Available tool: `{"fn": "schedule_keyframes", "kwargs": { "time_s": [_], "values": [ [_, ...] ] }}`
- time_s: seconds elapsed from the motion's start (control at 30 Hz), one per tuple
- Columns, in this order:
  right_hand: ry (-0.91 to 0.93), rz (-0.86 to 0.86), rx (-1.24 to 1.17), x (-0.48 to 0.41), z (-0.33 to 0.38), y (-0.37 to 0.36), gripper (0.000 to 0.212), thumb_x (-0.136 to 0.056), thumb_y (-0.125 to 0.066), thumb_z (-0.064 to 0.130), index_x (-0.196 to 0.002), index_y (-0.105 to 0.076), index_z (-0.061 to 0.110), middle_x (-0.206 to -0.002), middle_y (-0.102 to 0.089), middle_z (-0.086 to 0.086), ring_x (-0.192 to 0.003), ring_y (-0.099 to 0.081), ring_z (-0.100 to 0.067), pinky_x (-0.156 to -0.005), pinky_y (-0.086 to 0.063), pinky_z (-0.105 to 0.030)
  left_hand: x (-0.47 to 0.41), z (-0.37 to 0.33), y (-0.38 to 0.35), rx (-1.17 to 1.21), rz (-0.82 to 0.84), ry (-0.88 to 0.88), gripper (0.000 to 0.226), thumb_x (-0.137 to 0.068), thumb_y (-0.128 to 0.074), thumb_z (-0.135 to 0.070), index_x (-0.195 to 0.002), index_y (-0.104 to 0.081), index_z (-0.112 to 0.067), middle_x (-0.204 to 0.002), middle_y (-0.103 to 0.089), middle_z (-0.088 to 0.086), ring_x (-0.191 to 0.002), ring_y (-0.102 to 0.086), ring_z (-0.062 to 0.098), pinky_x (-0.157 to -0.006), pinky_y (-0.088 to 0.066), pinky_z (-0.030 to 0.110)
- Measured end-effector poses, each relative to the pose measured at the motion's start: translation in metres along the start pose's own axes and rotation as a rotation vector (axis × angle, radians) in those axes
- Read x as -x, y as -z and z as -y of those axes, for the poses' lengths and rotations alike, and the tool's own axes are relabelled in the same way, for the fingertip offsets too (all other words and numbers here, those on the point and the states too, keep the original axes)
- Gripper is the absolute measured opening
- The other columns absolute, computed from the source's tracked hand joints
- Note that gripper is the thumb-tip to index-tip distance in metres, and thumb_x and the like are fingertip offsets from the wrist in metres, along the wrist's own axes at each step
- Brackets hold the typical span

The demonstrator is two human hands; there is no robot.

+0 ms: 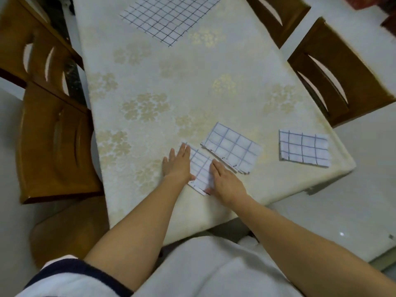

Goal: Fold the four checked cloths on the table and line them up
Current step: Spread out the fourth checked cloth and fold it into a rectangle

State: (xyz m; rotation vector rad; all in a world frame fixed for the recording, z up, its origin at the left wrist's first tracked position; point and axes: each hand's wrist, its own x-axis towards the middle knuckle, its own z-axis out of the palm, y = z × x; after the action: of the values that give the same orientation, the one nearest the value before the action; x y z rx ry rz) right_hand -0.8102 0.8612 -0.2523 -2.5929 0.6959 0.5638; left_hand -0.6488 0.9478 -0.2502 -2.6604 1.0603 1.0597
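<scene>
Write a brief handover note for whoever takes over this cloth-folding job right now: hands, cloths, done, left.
Hands: left hand open, flat on the left edge of the near cloth; right hand open, flat on its right side.
Cloths: near cloth folded; middle cloth folded, close beside it; right cloth folded, apart, near the table corner; far cloth spread unfolded at the far end.
Done: three folded.
Left: fold the far cloth, line up all four.

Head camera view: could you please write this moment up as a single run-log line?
left hand flat on near cloth | right hand flat on it | middle cloth folded | right cloth folded | far cloth unfolded
</scene>
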Motion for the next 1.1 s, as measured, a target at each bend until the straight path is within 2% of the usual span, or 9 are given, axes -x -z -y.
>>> {"fn": "schedule_keyframes", "kwargs": {
  "time_s": [0.1,0.17,0.23,0.3,0.37,0.47,0.8,1.0,1.1],
  "values": [
    [0.126,-0.080,-0.114,0.019,-0.025,0.013,0.081,-0.096,-0.056,0.043,-0.158,-0.013,0.012,-0.166,-0.009,-0.004,-0.147,-0.026,-0.025,-0.117,-0.028,-0.037,0.022,-0.021,0.003,-0.078,-0.149,0.113,0.101,-0.092,-0.069,-0.040,-0.161,0.001,-0.018,-0.168,0.010,0.006,-0.154,0.009,0.036,-0.124,-0.003,0.053],
    [0.191,-0.232,-0.203,0.035,-0.054,0.030,0.068,-0.097,-0.054,0.043,-0.154,-0.027,0.018,-0.161,-0.024,-0.001,-0.136,-0.043,-0.024,-0.108,-0.043,-0.038,0.044,-0.052,-0.005,0.103,-0.335,0.082,0.085,-0.097,-0.062,-0.035,-0.160,-0.009,-0.016,-0.168,0.002,0.008,-0.154,0.007,0.033,-0.125,-0.005,0.049],
    [0.178,-0.405,-0.281,0.054,-0.095,0.054,0.054,-0.098,-0.055,0.039,-0.146,-0.042,0.017,-0.148,-0.044,-0.002,-0.125,-0.053,-0.024,-0.100,-0.048,-0.038,0.063,-0.095,-0.010,0.313,-0.513,-0.061,0.068,-0.098,-0.061,-0.032,-0.155,-0.028,-0.015,-0.165,-0.018,0.008,-0.154,-0.008,0.029,-0.124,-0.018,0.045],
    [0.087,-0.533,-0.361,0.072,-0.147,0.077,0.044,-0.098,-0.057,0.035,-0.138,-0.052,0.016,-0.135,-0.054,-0.004,-0.114,-0.058,-0.024,-0.094,-0.048,-0.036,0.070,-0.145,-0.006,0.373,-0.552,-0.203,0.051,-0.097,-0.062,-0.030,-0.144,-0.045,-0.016,-0.151,-0.043,0.005,-0.142,-0.037,0.026,-0.112,-0.037,0.044],
    [-0.017,-0.587,-0.400,0.092,-0.202,0.098,0.038,-0.099,-0.056,0.034,-0.133,-0.056,0.018,-0.131,-0.058,-0.003,-0.114,-0.058,-0.022,-0.096,-0.045,-0.032,0.072,-0.197,0.004,0.343,-0.527,-0.273,0.039,-0.097,-0.061,-0.032,-0.133,-0.056,-0.019,-0.135,-0.058,0.002,-0.125,-0.053,0.024,-0.103,-0.044,0.041],
    [-0.204,-0.642,-0.459,0.128,-0.272,0.118,0.030,-0.099,-0.055,0.038,-0.126,-0.061,0.025,-0.125,-0.063,0.003,-0.111,-0.058,-0.015,-0.095,-0.044,-0.027,0.075,-0.275,0.019,0.163,-0.493,-0.376,0.033,-0.098,-0.058,-0.037,-0.127,-0.062,-0.022,-0.125,-0.065,0.001,-0.115,-0.059,0.024,-0.100,-0.045,0.040],
    [-0.595,-0.921,-0.602,0.269,-0.452,0.123,0.018,-0.098,-0.055,0.026,-0.104,-0.069,0.016,-0.100,-0.068,-0.002,-0.090,-0.063,-0.021,-0.075,-0.045,-0.026,0.085,-0.526,0.046,-0.064,-0.356,-0.766,0.029,-0.098,-0.061,-0.040,-0.122,-0.065,-0.025,-0.119,-0.068,-0.008,-0.104,-0.063,0.011,-0.095,-0.055,0.033],
    [-0.777,-1.010,-0.556,0.318,-0.524,0.124,0.018,-0.096,-0.057,0.026,-0.098,-0.071,0.015,-0.097,-0.070,-0.003,-0.090,-0.062,-0.023,-0.080,-0.051,-0.036,0.065,-0.646,0.013,-0.180,-0.233,-0.953,0.032,-0.100,-0.056,-0.041,-0.125,-0.063,-0.024,-0.117,-0.069,-0.006,-0.103,-0.065,0.014,-0.090,-0.055,0.038],
    [-0.855,-0.944,-0.459,0.329,-0.573,0.132,0.019,-0.097,-0.056,0.027,-0.102,-0.071,0.015,-0.098,-0.071,-0.003,-0.093,-0.061,-0.026,-0.086,-0.049,-0.038,0.042,-0.702,-0.001,-0.404,-0.140,-0.976,0.035,-0.099,-0.054,-0.045,-0.129,-0.058,-0.027,-0.121,-0.067,-0.005,-0.106,-0.064,0.018,-0.092,-0.054,0.041]
  ]
}}
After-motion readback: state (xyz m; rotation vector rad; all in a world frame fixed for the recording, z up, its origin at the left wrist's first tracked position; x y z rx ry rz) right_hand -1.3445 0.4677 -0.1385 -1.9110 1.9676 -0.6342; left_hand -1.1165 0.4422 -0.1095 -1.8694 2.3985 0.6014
